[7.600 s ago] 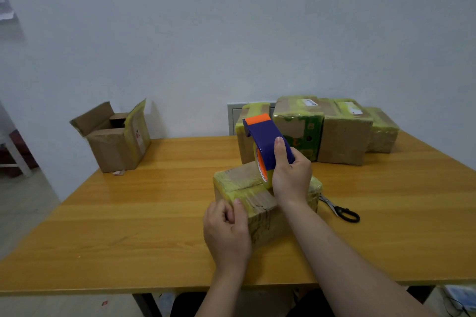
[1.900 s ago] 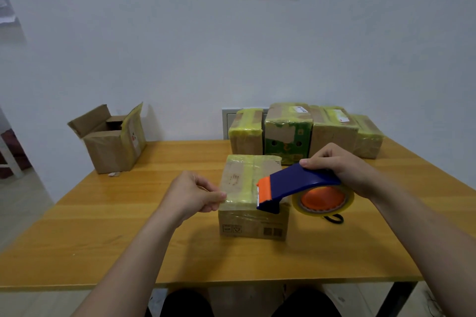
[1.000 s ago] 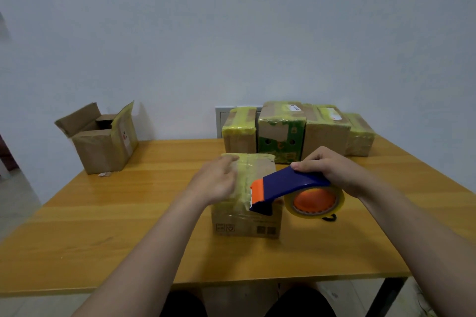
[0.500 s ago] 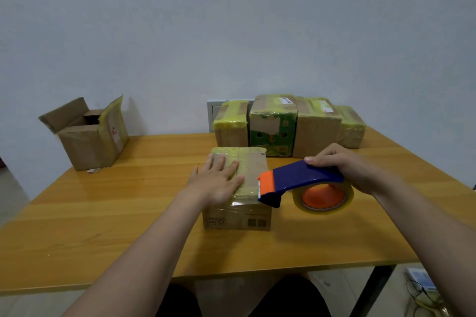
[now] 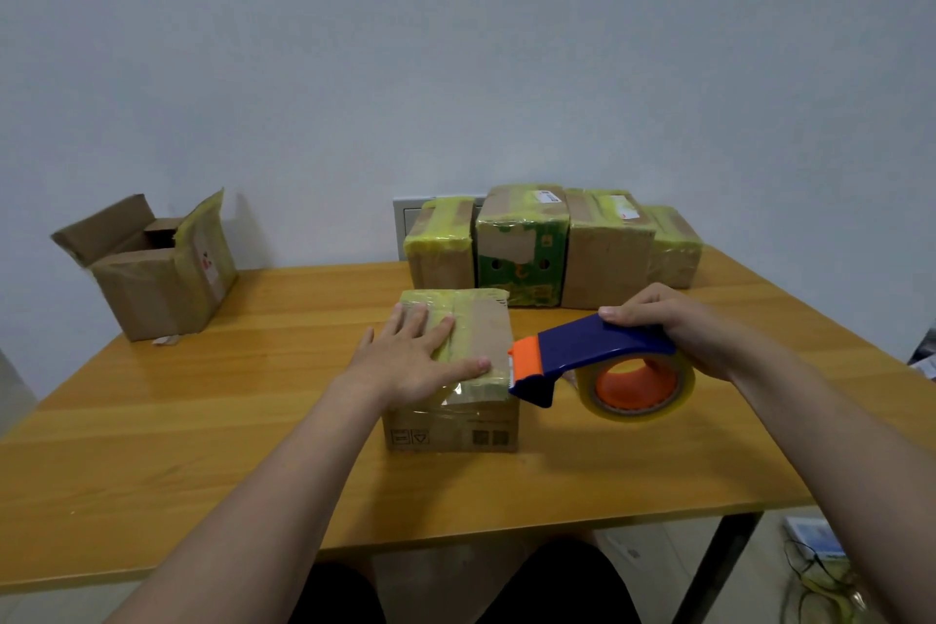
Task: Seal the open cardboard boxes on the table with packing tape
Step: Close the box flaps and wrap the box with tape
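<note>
A small cardboard box (image 5: 456, 426) with yellowish tape across its closed top stands in the middle of the wooden table (image 5: 202, 446). My left hand (image 5: 415, 360) lies flat on the box's top, fingers straight and spread. My right hand (image 5: 673, 329) grips the blue and orange tape dispenser (image 5: 587, 355) just right of the box. Its orange blade end touches the box's right top edge. The tape roll (image 5: 638, 388) hangs below the handle. An open cardboard box (image 5: 152, 279) with raised flaps stands at the far left.
Several taped boxes (image 5: 547, 248) stand in a row against the wall at the back of the table. A wall outlet plate (image 5: 405, 223) shows behind them. Cables and items lie on the floor (image 5: 815, 552) at the lower right.
My left hand went from pinching at the box's left side to lying flat on its top. The dispenser stayed at the box's right edge. The camera view shifted slightly.
</note>
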Available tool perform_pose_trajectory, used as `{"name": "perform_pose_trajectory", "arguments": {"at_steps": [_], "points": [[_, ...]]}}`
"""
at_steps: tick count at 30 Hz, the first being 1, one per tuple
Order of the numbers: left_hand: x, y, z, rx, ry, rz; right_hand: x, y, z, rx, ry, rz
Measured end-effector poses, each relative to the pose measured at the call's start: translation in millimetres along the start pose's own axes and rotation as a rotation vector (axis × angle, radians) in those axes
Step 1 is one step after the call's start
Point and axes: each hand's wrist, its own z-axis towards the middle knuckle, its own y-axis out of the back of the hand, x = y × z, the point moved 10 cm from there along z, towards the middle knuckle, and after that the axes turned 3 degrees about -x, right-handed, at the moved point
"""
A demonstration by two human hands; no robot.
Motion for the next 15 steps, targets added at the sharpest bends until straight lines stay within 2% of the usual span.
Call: {"name": "perform_pose_trajectory", "arguments": {"at_steps": [8, 12, 15], "points": [[-1.9, 1.8, -3.1, 0.002, -0.009, -0.012, -8.9, 9.6, -6.9, -0.014, -0.012, 0.023], [-0.5, 0.5, -1.1, 0.005, 0.004, -0.013, -24.9, 28.1, -13.5, -0.072, -0.065, 0.037], [-0.9, -0.2, -2.0, 0.014, 0.011, -0.023, -15.9, 23.6, -12.5, -0.049, -0.001, -0.047]]}}
